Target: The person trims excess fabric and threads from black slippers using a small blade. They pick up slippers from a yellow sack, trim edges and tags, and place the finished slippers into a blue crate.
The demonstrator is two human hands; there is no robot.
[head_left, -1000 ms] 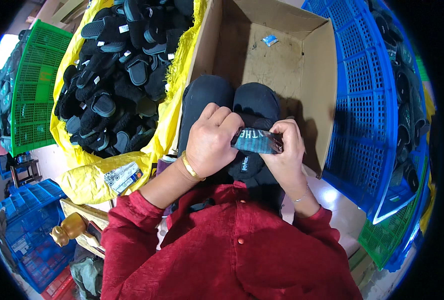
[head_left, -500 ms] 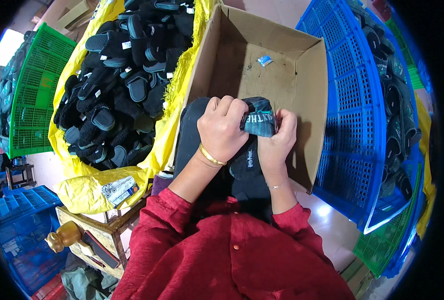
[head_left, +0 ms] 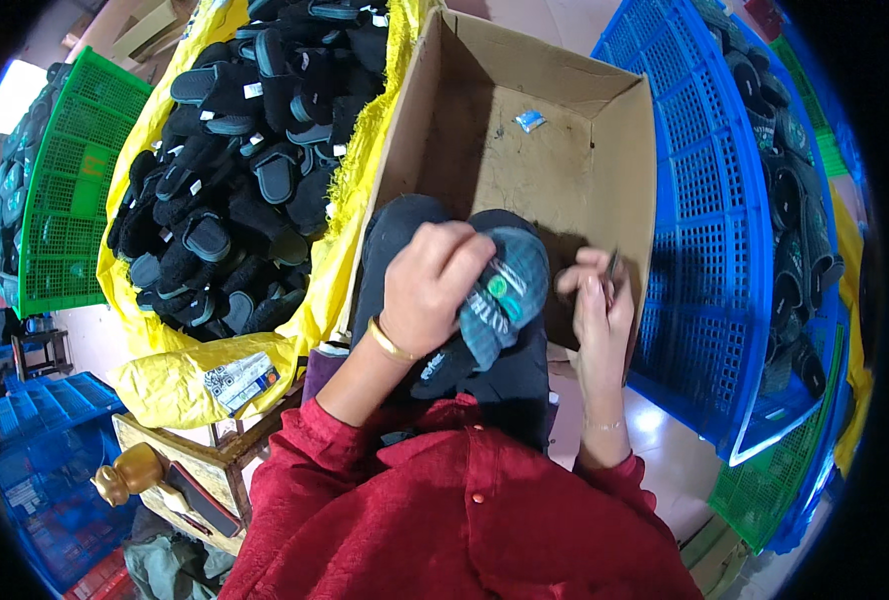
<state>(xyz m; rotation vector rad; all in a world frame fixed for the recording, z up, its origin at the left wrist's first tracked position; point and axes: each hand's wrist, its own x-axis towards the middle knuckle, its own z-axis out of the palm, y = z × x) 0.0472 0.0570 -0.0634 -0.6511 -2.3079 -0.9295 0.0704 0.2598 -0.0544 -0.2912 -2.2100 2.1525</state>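
Note:
A slipper (head_left: 513, 290) with a dark teal patterned upper, pale lettering and a round green emblem is over my lap. My left hand (head_left: 430, 285) is closed on its side, fingers wrapped over the edge. The slipper's black footbed shows partly below the upper, toward my left wrist. My right hand (head_left: 600, 310) is raised apart from the slipper, to its right. Its fingers are bent around a small, thin, dark tool (head_left: 614, 265), mostly hidden, whose kind I cannot make out.
Ahead stands an open cardboard box (head_left: 620, 130) with a small blue packet (head_left: 531, 121) inside. A yellow sack (head_left: 365, 190) of black slippers (head_left: 205, 235) is at left. Blue crates (head_left: 700, 200) holding slippers flank the right. A wooden stand (head_left: 230, 470) carries a gold figurine (head_left: 130, 472).
My right hand has let go of the slipper and moved right with the small tool. My left hand has lowered and turned the slipper, so its emblem now shows.

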